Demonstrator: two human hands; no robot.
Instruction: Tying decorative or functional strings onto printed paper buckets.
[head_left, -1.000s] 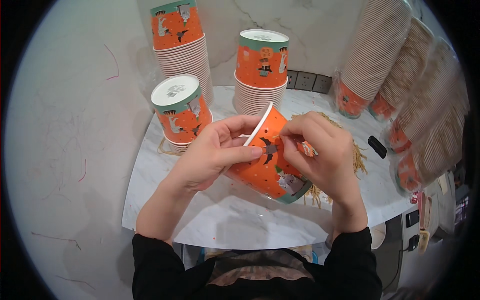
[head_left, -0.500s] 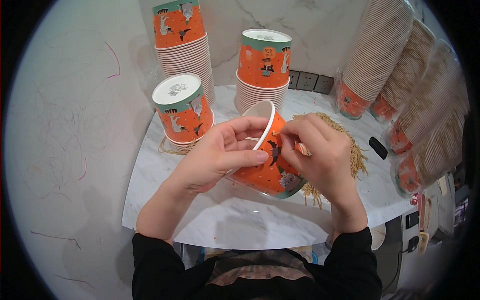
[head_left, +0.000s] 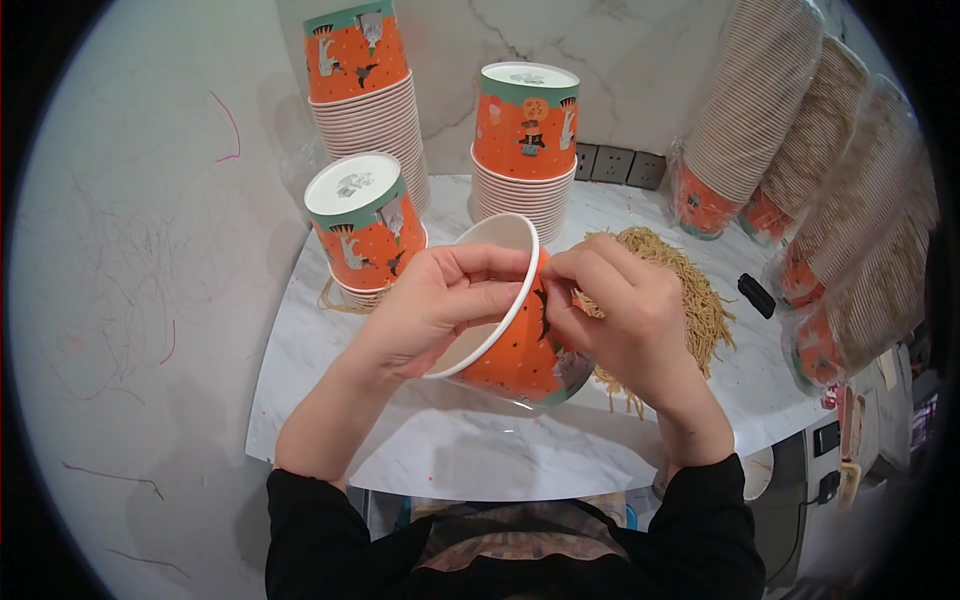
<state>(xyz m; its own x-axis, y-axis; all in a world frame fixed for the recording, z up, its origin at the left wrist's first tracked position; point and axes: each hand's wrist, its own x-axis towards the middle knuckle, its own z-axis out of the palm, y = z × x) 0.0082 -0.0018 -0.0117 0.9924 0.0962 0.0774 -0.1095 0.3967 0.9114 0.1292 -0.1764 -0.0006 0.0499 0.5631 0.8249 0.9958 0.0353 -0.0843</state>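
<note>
An orange paper bucket with a green base band and white rim is tilted between my hands, its mouth toward the left. My left hand is closed at the rim, with its thumb and fingers inside the mouth. Against the outer wall just below the rim, my right hand pinches with thumb and forefinger. What lies in that pinch is hidden. Behind the right hand lies a pile of tan cords on the table.
Upside-down bucket stacks stand at the far left, in front of it, and at the back middle. Plastic-wrapped stacks lean at right. A small black object lies on the marbled table. Sockets line the wall.
The bucket has shifted slightly left and down, and its mouth shows more. My left thumb has gone from the outer wall to inside the rim. My right hand has moved a little left.
</note>
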